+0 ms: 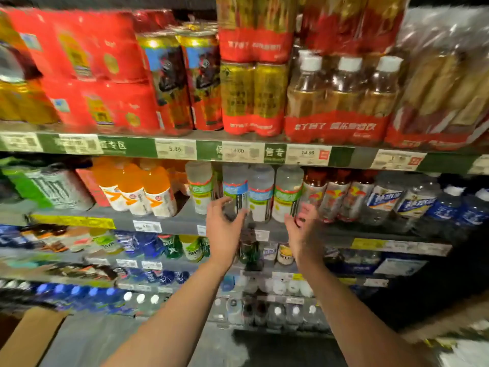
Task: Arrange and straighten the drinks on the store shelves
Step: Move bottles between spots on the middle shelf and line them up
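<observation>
Clear plastic drink bottles point(260, 193) on the grey shelf point(174, 221): our left hand point(225, 229) seemingly touches one, right hand point(301, 226) beside, both grips spread apart.

Clear glossy plastic bottles point(260, 193) with paper-look labels; shiny metal cans point(254, 96) in glossy red plastic wrap; matt brown cardboard box point(29, 337).

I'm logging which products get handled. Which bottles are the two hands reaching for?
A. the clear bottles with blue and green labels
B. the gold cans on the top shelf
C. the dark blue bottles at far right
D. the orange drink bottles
A: the left hand and right hand are both raised at the row of clear bottles on the second shelf, with the orange bottles off to the left.
</observation>
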`<state>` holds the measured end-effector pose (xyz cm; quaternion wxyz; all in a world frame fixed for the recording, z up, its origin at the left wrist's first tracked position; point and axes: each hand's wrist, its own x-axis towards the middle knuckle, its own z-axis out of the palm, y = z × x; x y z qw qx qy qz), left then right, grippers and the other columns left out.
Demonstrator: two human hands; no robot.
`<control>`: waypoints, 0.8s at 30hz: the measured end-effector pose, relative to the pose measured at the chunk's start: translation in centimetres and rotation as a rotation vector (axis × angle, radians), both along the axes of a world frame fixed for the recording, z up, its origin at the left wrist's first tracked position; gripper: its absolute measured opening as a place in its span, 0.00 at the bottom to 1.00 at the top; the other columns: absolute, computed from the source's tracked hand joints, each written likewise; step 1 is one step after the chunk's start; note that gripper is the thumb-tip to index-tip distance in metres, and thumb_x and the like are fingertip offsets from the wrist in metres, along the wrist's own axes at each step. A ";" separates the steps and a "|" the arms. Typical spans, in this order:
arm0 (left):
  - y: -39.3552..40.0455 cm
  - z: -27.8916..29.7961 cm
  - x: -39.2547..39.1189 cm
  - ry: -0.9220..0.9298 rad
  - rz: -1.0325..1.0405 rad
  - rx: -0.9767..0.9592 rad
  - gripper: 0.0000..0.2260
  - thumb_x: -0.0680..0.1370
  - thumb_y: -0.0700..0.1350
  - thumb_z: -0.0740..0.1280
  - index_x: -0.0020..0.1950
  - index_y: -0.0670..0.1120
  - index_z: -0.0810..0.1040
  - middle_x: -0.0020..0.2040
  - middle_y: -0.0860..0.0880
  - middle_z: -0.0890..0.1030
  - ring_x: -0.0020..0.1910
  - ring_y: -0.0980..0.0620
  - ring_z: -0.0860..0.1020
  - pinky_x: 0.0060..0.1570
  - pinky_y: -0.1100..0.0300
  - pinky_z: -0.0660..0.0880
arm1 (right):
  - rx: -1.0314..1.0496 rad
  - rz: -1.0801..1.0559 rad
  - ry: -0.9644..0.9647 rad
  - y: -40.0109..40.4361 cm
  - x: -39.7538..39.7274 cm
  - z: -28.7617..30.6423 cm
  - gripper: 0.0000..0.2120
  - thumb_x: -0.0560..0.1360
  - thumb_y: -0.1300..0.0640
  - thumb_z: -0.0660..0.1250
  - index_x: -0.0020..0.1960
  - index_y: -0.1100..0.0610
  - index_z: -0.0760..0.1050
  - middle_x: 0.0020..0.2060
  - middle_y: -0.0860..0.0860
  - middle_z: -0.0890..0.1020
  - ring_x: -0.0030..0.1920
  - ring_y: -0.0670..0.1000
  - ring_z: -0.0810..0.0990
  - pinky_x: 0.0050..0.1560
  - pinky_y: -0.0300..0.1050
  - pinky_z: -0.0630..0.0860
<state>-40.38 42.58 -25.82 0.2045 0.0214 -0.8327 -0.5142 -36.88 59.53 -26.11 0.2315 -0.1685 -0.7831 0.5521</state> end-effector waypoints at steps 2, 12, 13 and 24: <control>-1.3 0.3 -1.1 0.041 0.016 0.034 0.18 0.74 0.47 0.77 0.60 0.44 0.78 0.55 0.50 0.77 0.55 0.55 0.73 0.56 0.65 0.69 | 0.107 -0.029 -0.007 -0.7 -0.5 0.1 0.14 0.76 0.51 0.69 0.60 0.41 0.73 0.49 0.46 0.79 0.52 0.50 0.78 0.56 0.46 0.76; -5.1 0.7 -4.9 0.018 0.185 0.114 0.34 0.70 0.44 0.80 0.69 0.37 0.68 0.65 0.40 0.72 0.67 0.42 0.70 0.69 0.52 0.67 | 0.216 -0.158 0.162 -5.5 -1.3 0.3 0.19 0.75 0.56 0.73 0.63 0.59 0.72 0.59 0.57 0.75 0.60 0.56 0.74 0.60 0.46 0.73; -5.1 0.8 -5.2 0.020 0.192 0.104 0.34 0.69 0.43 0.80 0.69 0.37 0.68 0.65 0.40 0.72 0.67 0.42 0.71 0.69 0.53 0.67 | 0.201 -0.189 0.166 -5.4 -1.5 0.4 0.22 0.75 0.57 0.73 0.65 0.60 0.70 0.61 0.59 0.74 0.62 0.55 0.72 0.61 0.41 0.70; -4.8 0.9 -5.2 0.128 0.289 0.062 0.30 0.70 0.47 0.80 0.66 0.41 0.71 0.60 0.44 0.73 0.62 0.45 0.72 0.63 0.63 0.70 | 0.001 -0.232 0.009 -4.5 -3.5 0.2 0.43 0.74 0.51 0.75 0.80 0.56 0.54 0.79 0.59 0.58 0.78 0.55 0.55 0.75 0.43 0.49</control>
